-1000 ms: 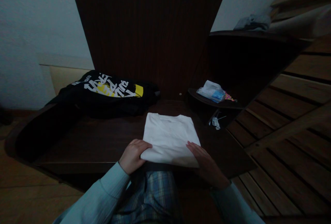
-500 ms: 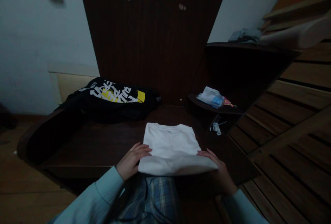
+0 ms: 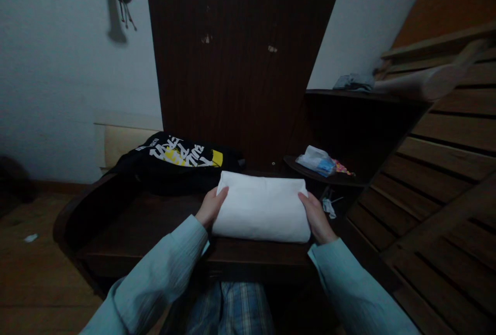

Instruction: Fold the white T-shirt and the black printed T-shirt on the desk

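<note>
A white T-shirt (image 3: 263, 208), folded into a wide, flat bundle, is between my hands at the front of the dark wooden bench (image 3: 155, 226). My left hand (image 3: 212, 207) grips its left side, thumb on top and fingers hidden behind or under the cloth. On the opposite side my right hand (image 3: 315, 215) holds the edge the same way, with the thumb over the upper corner. The neckline is covered by the fold. Whether the bundle's underside touches the bench I cannot tell.
A black garment with white and yellow print (image 3: 182, 158) lies at the back left of the bench. On a small corner shelf to the right is a plastic packet (image 3: 318, 161). A slatted wooden frame (image 3: 434, 195) rises along the right side.
The shirt's lower part has been folded up over the neckline. Both hands have shifted from its lower part to the sides, farther forward, and the view has tilted up.
</note>
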Tool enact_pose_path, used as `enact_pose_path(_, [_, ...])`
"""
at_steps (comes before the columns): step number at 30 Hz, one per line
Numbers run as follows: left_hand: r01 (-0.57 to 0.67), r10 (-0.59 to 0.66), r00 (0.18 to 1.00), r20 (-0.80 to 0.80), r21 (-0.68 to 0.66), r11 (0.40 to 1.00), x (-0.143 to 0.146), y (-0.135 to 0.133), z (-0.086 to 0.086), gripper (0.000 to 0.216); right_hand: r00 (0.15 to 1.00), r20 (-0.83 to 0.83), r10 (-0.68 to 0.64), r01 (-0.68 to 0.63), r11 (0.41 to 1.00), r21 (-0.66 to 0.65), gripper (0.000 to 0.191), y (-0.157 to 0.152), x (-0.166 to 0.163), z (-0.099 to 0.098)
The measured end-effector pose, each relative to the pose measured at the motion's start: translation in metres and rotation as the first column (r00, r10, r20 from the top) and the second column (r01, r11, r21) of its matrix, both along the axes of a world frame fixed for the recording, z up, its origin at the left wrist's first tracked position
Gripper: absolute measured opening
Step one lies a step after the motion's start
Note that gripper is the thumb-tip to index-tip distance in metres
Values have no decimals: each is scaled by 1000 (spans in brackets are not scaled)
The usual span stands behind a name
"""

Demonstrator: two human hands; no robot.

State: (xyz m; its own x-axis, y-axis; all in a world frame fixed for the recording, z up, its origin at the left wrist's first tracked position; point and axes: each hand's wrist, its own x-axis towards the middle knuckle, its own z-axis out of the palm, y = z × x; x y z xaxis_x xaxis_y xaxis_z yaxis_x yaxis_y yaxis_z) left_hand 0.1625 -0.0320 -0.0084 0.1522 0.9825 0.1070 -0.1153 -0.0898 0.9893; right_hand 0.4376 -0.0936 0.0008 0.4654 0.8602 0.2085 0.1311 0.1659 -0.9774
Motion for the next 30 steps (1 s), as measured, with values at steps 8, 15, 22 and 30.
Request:
enact_pose_path(8, [312,-210,934,289,-373,874,11,51,-19,46,907,-317,278,-370,885,-282,43,53,16,-25])
enact_pose_path(15, [182,-179,983,32,-164,970,-4,35,-48,72,981,-110,162,-184,953,-242,56,16,32,-63])
enact_pose_path(22, [252,-237,940,-247,30,967,-4,25,-41,38,950,219,225,-203,972,-119,62,-5,13,-63])
enact_pose_path(30, [159,-158,987,-32,49,986,9,29,-42,41,983,-23,183,-184,983,-8,62,-2,16,-68])
